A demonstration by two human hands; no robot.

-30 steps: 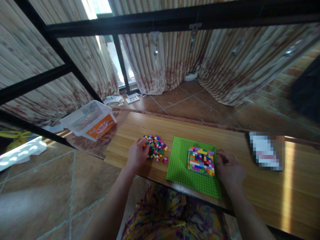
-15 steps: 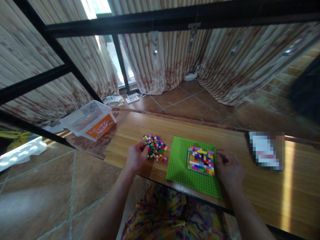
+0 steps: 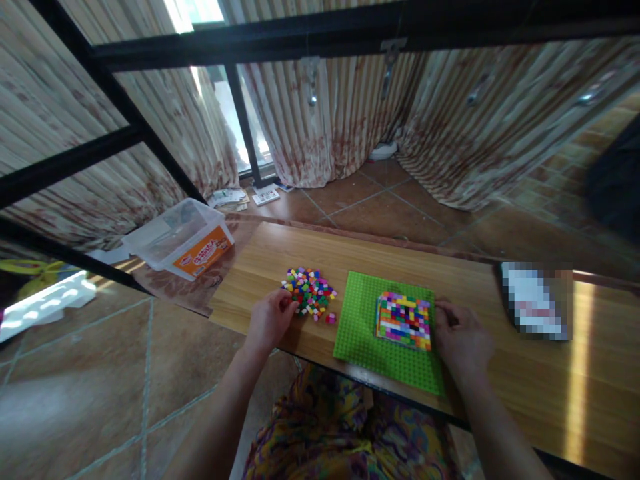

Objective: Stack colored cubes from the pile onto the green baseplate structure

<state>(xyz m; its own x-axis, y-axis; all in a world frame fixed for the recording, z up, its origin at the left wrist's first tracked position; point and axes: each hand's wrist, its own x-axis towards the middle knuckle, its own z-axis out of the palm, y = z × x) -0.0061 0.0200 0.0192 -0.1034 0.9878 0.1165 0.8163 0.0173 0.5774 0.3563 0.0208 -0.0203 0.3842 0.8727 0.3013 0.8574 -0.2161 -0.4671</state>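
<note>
A green studded baseplate [image 3: 363, 333] lies on the wooden table [image 3: 500, 373] in front of me. A block of many-coloured small bricks [image 3: 404, 320] is built on its right half. My right hand [image 3: 463, 340] rests at the plate's right edge, fingers touching that block's side. Left of the plate lies a loose pile of small coloured bricks [image 3: 311, 293]. My left hand [image 3: 270, 319] sits at the pile's near left edge, fingers curled; whether they pinch a brick is hidden.
A clear plastic box with an orange label [image 3: 181, 240] stands beyond the table's left end. A blurred flat object [image 3: 535, 301] lies at the right of the table. Black metal bars [image 3: 320, 37] cross overhead, with curtains and tiled floor beyond.
My left hand has drawn back slightly from the pile toward the table's near edge. My right hand stays at the baseplate's right edge.
</note>
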